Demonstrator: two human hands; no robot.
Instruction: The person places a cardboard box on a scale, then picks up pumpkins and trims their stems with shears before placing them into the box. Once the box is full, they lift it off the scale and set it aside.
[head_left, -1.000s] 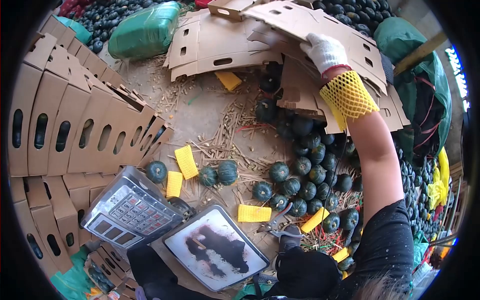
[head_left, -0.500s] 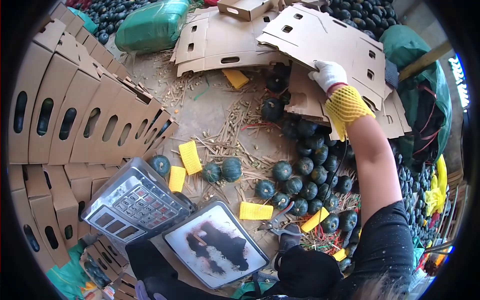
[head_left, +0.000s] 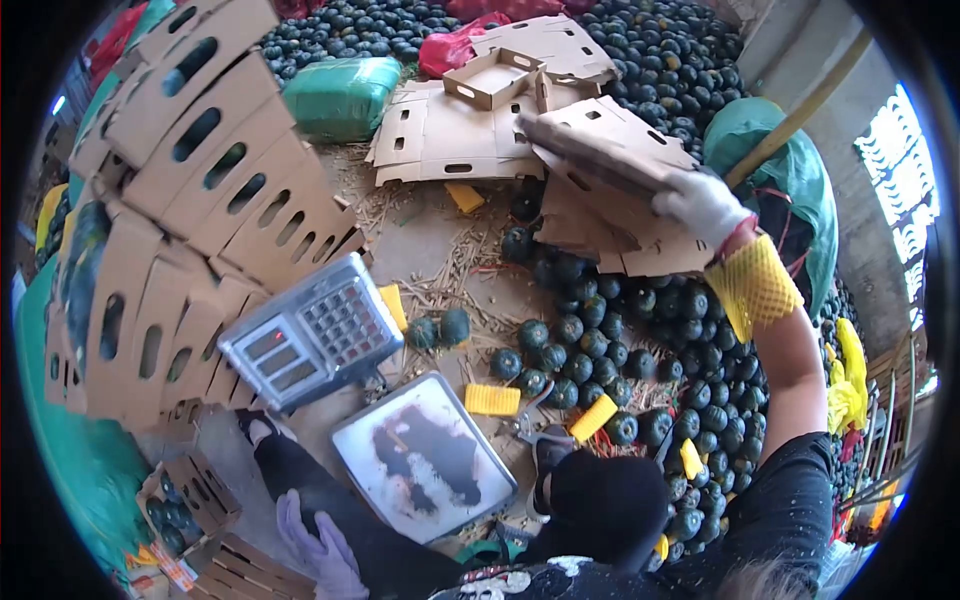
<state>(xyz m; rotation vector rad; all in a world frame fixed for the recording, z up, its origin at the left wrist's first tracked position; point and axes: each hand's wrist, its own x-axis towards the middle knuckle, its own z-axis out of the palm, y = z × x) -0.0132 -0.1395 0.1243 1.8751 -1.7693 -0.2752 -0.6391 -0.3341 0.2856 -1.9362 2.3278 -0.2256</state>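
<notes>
My right hand point(head_left: 692, 208), in a white glove with yellow foam netting round the wrist, grips the near end of a flattened cardboard carton point(head_left: 598, 152). That carton is tilted up, seen almost edge-on and blurred, above a pile of other flat cartons point(head_left: 600, 225). My left hand point(head_left: 322, 548), in a lavender glove, is low in view beside my dark-clothed leg, its fingers apart and holding nothing. Between the hands stands a weighing scale, with its keypad display point(head_left: 312, 332) and a stained platform point(head_left: 425, 458). Dark green squashes point(head_left: 570, 358) lie on the floor nearby.
Stacked cardboard boxes point(head_left: 205, 205) with handle holes rise on the left, some showing squashes inside. A green wrapped bundle point(head_left: 342, 98) and a small open tray point(head_left: 492, 78) are at the back. Yellow foam nets point(head_left: 492, 400) and pliers point(head_left: 530, 425) lie near the scale.
My right hand has moved slightly right and down, tilting the carton from broad face to nearly edge-on. My left hand has come more fully into view. The whole view has shifted.
</notes>
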